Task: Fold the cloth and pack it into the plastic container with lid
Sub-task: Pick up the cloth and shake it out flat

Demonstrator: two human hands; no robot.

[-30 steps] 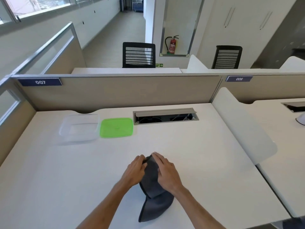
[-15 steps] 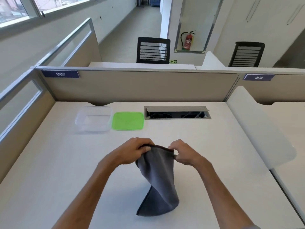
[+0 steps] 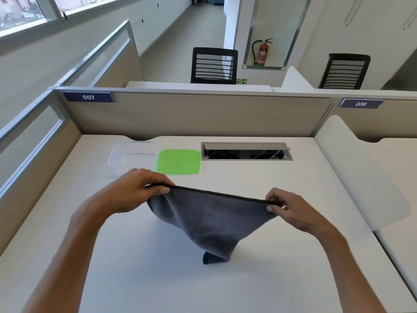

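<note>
A dark grey cloth point(image 3: 207, 220) hangs above the white desk, stretched by its top edge between my two hands. My left hand point(image 3: 137, 190) pinches its left corner and my right hand point(image 3: 286, 208) pinches its right corner. The cloth's lowest tip touches the desk. Behind my left hand stands the clear plastic container point(image 3: 133, 157), open and with nothing in it. Its green lid point(image 3: 179, 161) lies flat on the desk just to the right of it.
An open cable hatch point(image 3: 246, 152) is set in the desk point(image 3: 259, 279) behind the lid. Beige partition walls point(image 3: 191, 114) close the back and left side. A white curved divider point(image 3: 352, 168) bounds the right side.
My hands lifted the bunched cloth off the desk and drew apart, spreading its top edge wide. The camera view shifted slightly left and closer.
</note>
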